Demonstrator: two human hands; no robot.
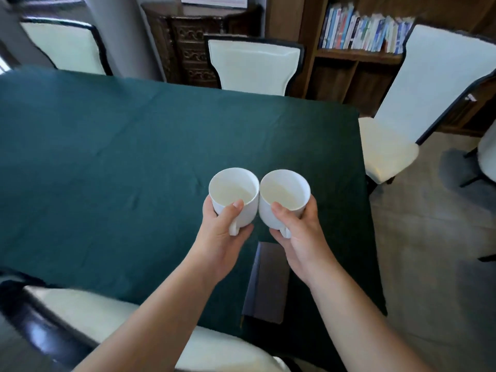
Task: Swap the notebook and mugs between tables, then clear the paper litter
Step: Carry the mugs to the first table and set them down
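- Head view: the left hand [218, 237] has its grip closed on the left mug [234, 196], thumb hooked over the near rim, fingers under the body beside the handle.
- The right hand [298, 234] has the same closed grip on the right mug [284, 197], thumb on the rim, fingers wrapped below near the handle stub.
- Both mugs are above the green-clothed desk [107, 157], upright or tipped slightly toward the camera, their sides touching or nearly so; whether their bases rest on the cloth I cannot tell.
- The notebook [268, 283] lies flat on the same desk near its front edge, just below the right hand and touching neither hand.
- White chairs [253, 63] stand around the desk and a bookshelf [362, 33] is behind; no paper litter shows here.
- Handling judgement: the mugs look like glazed ceramic, stiff, fairly light, empty, smooth enough to slip and liable to chip if they knock together, so keeping them a little apart seems wise. The handle or a wrap round the body gives the surest hold.
- The notebook looks stiff-covered and light; taking it by the spine edge or one long side should do.
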